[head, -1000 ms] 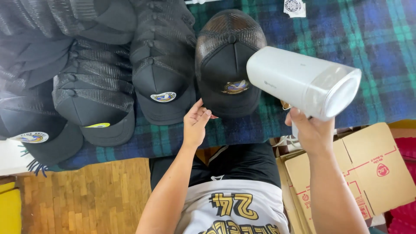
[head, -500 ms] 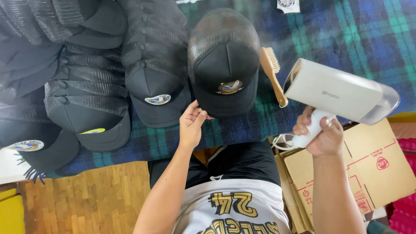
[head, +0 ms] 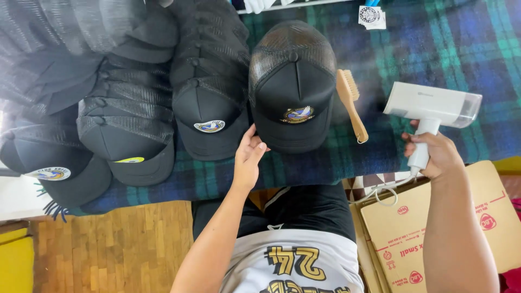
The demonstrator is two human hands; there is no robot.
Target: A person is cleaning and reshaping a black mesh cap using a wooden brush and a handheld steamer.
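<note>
A black mesh-backed cap (head: 292, 89) with a round embroidered patch lies on the plaid blanket (head: 423, 59). My left hand (head: 248, 157) touches the near edge of its brim, fingers together. My right hand (head: 433, 154) grips the handle of a white handheld steamer (head: 431, 106), which is lowered onto the blanket at the right, clear of the cap. A wooden brush (head: 351, 103) lies between the cap and the steamer.
Stacks of black caps (head: 209, 81) fill the blanket's left half, more caps (head: 125, 130) beyond them. Flattened cardboard boxes (head: 434, 228) lie at the lower right. A white cord (head: 380, 192) hangs from the steamer. Wooden floor (head: 108, 244) shows at the lower left.
My right hand has swung the steamer away from the cap's front to the right and down onto the blanket, uncovering the brush. My left hand has stayed at the brim.
</note>
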